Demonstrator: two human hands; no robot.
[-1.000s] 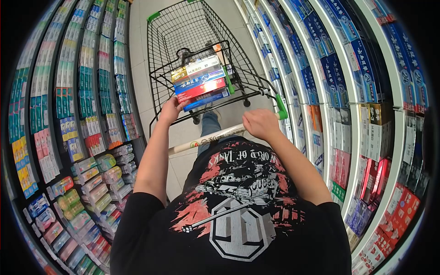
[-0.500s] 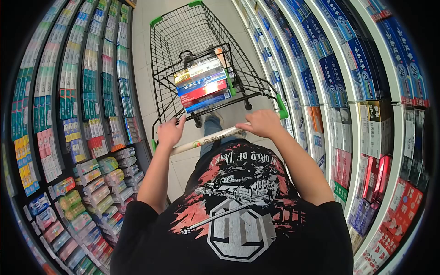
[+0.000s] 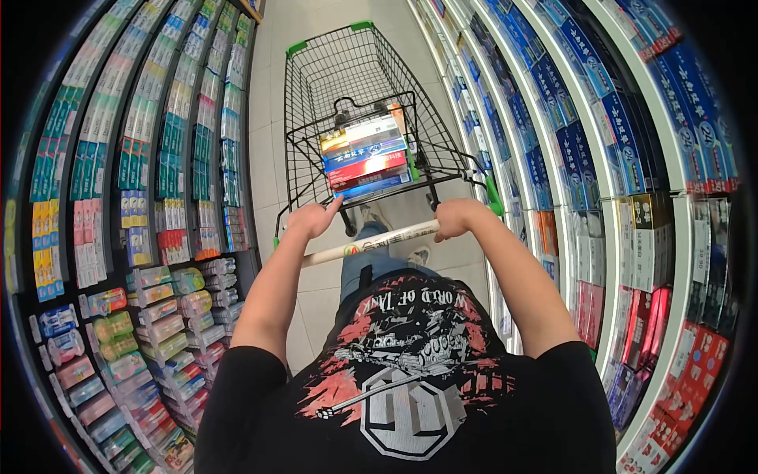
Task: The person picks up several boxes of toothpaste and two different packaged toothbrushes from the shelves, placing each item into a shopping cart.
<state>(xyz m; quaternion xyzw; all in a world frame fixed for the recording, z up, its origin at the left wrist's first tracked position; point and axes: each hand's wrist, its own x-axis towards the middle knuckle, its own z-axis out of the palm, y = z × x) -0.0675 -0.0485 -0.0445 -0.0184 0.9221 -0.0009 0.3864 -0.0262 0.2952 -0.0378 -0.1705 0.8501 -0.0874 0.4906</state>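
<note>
A wire shopping cart (image 3: 359, 67) with green corners stands in front of me. My right hand (image 3: 459, 218) is wrapped round the right part of its pale handle (image 3: 371, 244). At the handle's left end lies my left hand (image 3: 313, 220), thumb stretched toward the cart and the other fingers curled down, partly hidden. Several toothpaste boxes (image 3: 367, 163), blue, red and gold, are stacked in the cart's near end behind the handle. Neither hand touches the boxes.
Shelves of toothbrushes (image 3: 95, 170) and small packs (image 3: 162, 328) line my left. Shelves of boxed toothpaste (image 3: 620, 142) run close along my right. Tiled floor (image 3: 272, 95) shows around the cart, and my feet (image 3: 419, 254) are beneath the handle.
The cart, handle and both hands appear slightly lower and farther right in view. My left fingers have curled down more, and one shoe now shows below the handle.
</note>
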